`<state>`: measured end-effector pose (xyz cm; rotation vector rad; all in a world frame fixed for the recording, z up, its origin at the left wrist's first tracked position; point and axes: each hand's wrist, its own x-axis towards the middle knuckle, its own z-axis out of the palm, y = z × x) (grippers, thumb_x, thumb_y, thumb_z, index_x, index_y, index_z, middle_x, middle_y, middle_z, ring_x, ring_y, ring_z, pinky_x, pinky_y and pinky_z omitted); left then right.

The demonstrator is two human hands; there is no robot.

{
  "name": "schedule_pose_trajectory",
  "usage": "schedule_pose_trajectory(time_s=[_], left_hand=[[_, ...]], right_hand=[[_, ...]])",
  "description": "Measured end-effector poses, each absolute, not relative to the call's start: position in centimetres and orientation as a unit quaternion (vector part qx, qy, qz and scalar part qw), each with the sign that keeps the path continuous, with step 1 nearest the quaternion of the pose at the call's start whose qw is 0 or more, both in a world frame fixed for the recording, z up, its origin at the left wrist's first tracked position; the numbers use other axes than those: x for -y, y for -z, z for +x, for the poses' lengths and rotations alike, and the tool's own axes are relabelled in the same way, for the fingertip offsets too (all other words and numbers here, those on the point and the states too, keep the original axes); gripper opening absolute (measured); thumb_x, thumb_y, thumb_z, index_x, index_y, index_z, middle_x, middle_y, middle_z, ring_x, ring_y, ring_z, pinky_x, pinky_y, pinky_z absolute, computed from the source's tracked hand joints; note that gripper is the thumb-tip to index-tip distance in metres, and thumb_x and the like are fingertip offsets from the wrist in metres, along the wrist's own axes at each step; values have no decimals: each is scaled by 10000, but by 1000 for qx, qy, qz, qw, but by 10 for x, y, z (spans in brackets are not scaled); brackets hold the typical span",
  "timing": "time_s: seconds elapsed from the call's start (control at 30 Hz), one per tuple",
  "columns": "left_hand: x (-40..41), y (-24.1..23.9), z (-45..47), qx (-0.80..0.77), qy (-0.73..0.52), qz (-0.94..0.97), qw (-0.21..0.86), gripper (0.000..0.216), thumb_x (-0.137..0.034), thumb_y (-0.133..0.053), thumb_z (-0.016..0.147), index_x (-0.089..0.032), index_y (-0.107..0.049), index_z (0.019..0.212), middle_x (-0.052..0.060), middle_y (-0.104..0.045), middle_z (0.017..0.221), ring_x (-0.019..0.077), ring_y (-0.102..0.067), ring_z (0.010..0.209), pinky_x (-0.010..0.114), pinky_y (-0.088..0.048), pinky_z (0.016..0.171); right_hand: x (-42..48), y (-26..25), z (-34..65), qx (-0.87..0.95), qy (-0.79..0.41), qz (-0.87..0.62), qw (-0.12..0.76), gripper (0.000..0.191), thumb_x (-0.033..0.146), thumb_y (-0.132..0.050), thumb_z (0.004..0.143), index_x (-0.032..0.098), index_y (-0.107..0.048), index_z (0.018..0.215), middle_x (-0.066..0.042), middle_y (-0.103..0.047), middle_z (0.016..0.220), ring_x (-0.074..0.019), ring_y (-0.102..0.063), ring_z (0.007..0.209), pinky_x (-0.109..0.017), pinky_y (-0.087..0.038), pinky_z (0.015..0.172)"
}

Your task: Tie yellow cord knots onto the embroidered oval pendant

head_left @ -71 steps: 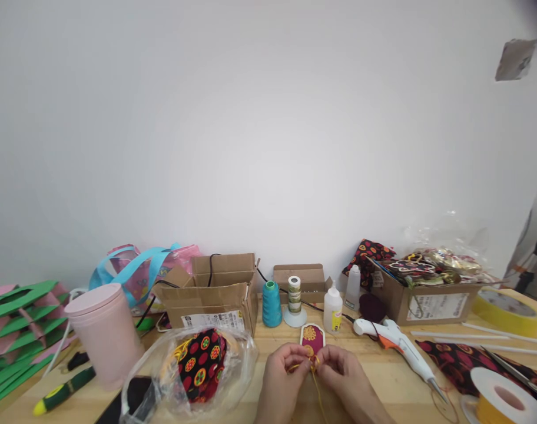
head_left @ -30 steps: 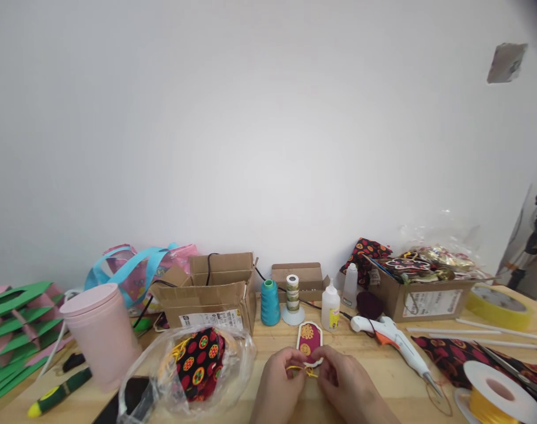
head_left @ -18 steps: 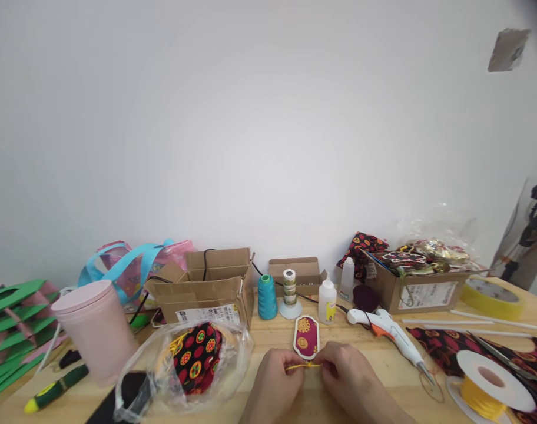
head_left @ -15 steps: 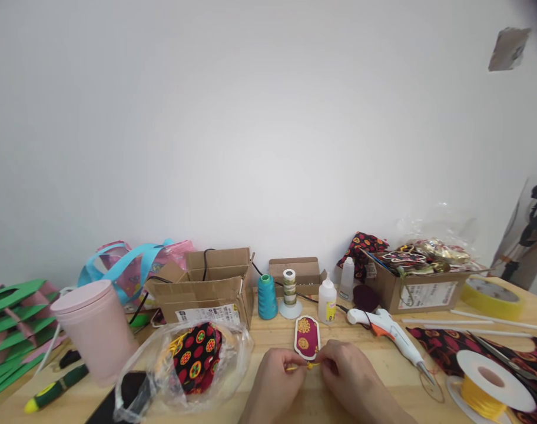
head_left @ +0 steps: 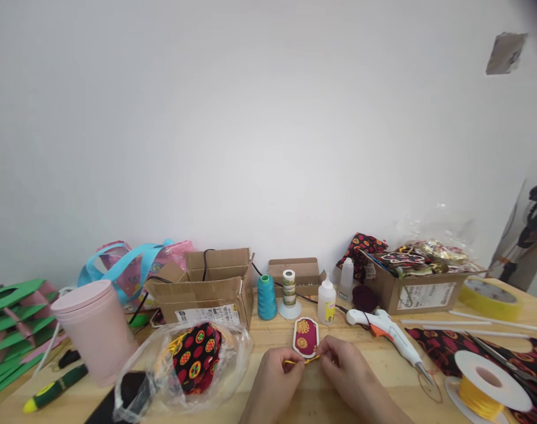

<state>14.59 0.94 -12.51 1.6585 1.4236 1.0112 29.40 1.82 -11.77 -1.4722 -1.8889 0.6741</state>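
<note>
A dark red fabric tag (head_left: 311, 340) with gold patterns and a pale border lies on the wooden table in front of me. At its lower edge runs a yellow cord (head_left: 311, 360), stretched between my hands. My left hand (head_left: 279, 374) pinches the cord on the left side, fingers closed. On the right, my right hand (head_left: 341, 365) has its fingertips closed on the cord, close to the tag's lower right corner. Where the cord meets the tag is too small to make out.
A glue bottle (head_left: 327, 301), a teal thread cone (head_left: 267, 298) and a white glue gun (head_left: 390, 335) stand or lie behind my hands. To the right is a spool of yellow cord (head_left: 491, 380); to the left, a plastic bag (head_left: 233, 365) with patterned fabric.
My right hand has turned slightly and its fingers have shifted up a little. More of the yellow cord shows between the hands, and the view has moved slightly.
</note>
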Motion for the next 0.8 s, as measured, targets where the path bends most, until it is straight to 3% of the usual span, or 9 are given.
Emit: schedule_pose_trajectory(time_s=[0.17, 0.43, 0.63, 0.8], left_hand=[[-10, 126, 147, -564, -387, 638, 355, 198, -223, -471, 649, -128, -643, 631, 33, -634, 575, 154, -535, 522, 202, -363, 461], [-12, 122, 148, -542, -407, 631, 377, 182, -240, -504, 642, -146, -660, 632, 48, -663, 655, 189, -575, 648, 228, -413, 592], [-14, 126, 146, -556, -421, 605, 385, 186, -255, -499, 637, -132, -634, 598, 25, -624, 590, 158, -534, 580, 209, -382, 522], [-15, 131, 147, -567, -425, 585, 396, 161, -230, -491, 626, -117, -599, 590, -19, -509, 472, 105, -419, 447, 191, -290, 421]], right_hand=[[-17, 115, 291, 696, -299, -573, 314, 201, 106, -396, 587, 168, -585, 612, 27, -538, 509, -103, -450, 486, -178, -285, 436], [-14, 107, 292, 743, -243, -541, 310, 215, 220, -443, 677, 224, -657, 672, -2, -610, 643, -131, -505, 568, -209, -334, 511], [-18, 114, 294, 743, -260, -522, 329, 206, 240, -439, 715, 209, -639, 675, -3, -626, 680, -142, -538, 622, -209, -357, 544], [-18, 116, 292, 737, -275, -511, 348, 192, 237, -433, 728, 195, -613, 675, 1, -610, 664, -139, -529, 616, -207, -356, 541]])
